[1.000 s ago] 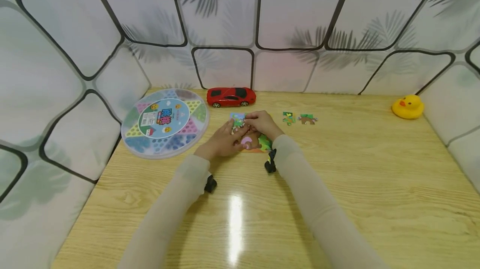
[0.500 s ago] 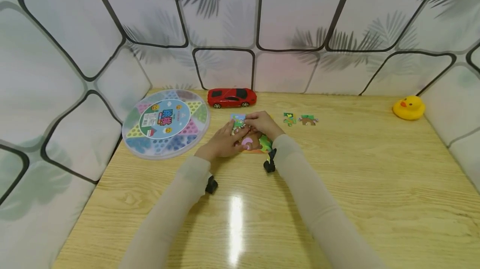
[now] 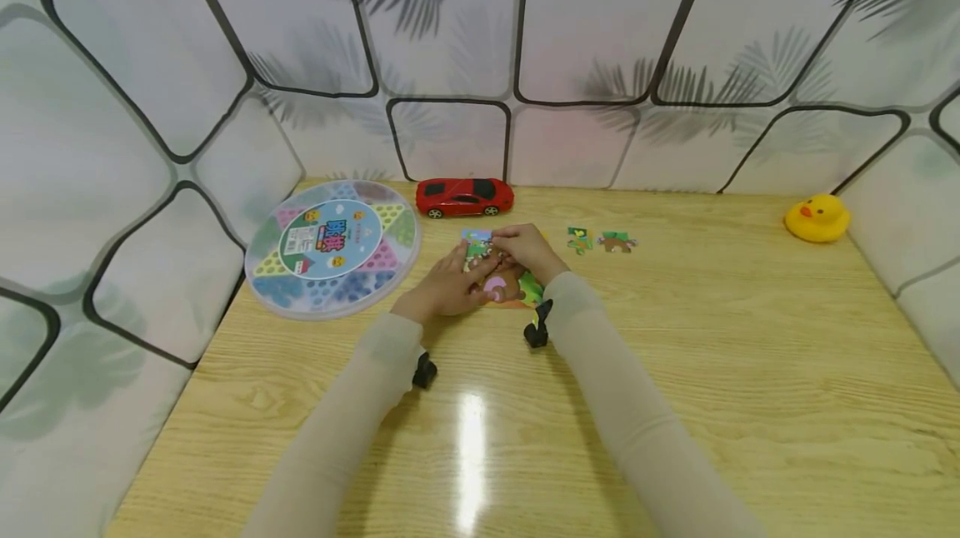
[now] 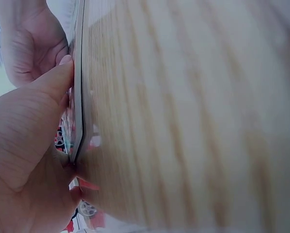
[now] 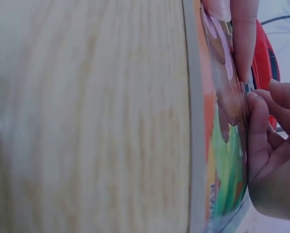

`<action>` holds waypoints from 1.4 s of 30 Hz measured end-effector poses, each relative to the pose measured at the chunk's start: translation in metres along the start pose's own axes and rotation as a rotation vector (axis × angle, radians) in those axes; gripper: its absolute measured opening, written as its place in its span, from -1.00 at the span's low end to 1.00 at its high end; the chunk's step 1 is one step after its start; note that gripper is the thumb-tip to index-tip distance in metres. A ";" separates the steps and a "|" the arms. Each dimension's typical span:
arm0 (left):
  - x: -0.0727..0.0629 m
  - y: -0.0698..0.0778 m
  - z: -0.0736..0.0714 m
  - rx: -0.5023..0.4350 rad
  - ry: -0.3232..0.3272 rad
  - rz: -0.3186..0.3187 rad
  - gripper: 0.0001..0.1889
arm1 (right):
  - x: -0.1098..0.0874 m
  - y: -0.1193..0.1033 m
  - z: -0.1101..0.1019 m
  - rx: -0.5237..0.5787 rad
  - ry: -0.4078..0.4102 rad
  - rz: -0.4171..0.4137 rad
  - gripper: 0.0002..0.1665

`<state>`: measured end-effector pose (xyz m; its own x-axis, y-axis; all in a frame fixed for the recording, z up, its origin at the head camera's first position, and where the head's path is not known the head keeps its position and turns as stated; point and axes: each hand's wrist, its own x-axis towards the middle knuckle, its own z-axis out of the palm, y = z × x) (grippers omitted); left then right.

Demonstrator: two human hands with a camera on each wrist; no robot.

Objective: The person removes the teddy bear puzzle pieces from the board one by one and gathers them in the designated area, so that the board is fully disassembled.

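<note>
A jigsaw puzzle with a brown animal, green patches and a blue top corner lies flat on the table. My left hand rests over its left side, fingers spread and straight, pressing the surface; its thumb lies along the near part. At the top middle, my right hand has bent fingers and pinches a puzzle piece down at the surface, mostly hidden by the fingertips. In the right wrist view, the fingertips of both hands come close together over the puzzle. Two loose puzzle pieces, one green and one brown, lie to the right.
Behind the puzzle stands a red toy car. A round Chinese checkers board in clear wrapping lies on the left. Far right sits a yellow rubber duck. A patterned cloth wall closes off the table's back and sides.
Both hands stay at almost the same spots on the puzzle. The right fingertips shift only slightly, and more brown shows beside them at the top. The loose pieces have not moved.
</note>
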<state>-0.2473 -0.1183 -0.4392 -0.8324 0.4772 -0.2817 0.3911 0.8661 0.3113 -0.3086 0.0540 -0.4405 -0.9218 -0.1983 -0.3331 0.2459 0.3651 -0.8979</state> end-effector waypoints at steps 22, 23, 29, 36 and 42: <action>0.001 -0.003 0.001 0.053 0.023 0.035 -0.32 | 0.001 0.000 0.013 -0.117 0.138 -0.027 -0.57; 0.001 -0.004 0.002 0.056 0.023 0.035 -0.32 | 0.001 0.000 0.014 -0.124 0.140 -0.031 -0.57; 0.001 -0.003 0.001 0.047 0.028 0.035 -0.31 | 0.000 0.001 0.015 -0.137 0.191 -0.038 -0.68; -0.001 0.000 0.000 0.070 0.037 0.044 -0.31 | -0.001 0.001 0.016 -0.123 0.238 -0.032 -0.76; -0.001 0.000 0.000 0.078 0.025 0.039 -0.30 | 0.000 0.002 0.017 -0.069 0.253 -0.018 -0.76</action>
<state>-0.2466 -0.1192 -0.4388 -0.8250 0.5081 -0.2475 0.4524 0.8561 0.2497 -0.3033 0.0392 -0.4474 -0.9735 0.0251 -0.2271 0.2159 0.4266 -0.8783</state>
